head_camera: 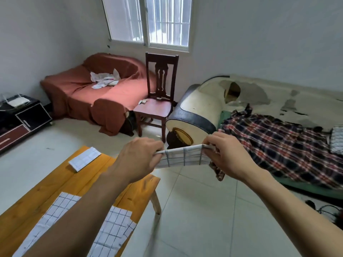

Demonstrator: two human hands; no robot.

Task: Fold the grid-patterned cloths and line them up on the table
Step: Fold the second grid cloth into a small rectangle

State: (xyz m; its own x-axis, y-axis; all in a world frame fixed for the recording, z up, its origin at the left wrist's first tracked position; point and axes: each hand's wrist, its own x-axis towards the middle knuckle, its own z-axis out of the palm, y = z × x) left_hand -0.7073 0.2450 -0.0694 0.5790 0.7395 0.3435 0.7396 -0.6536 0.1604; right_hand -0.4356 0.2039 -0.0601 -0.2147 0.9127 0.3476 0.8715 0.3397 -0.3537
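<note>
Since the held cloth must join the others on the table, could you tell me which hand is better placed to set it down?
Probably the left hand: it holds the grid-patterned cloth at the end nearest the wooden table, while the right hand is over the floor.

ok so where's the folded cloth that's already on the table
In the head view the folded cloth lies at the far end of the wooden table, on the left, beyond the two cloths near the person.

white walls, barred window (148, 21), tiled floor (194, 210), rust-covered sofa (89, 93), wooden chair (157, 101).
</note>
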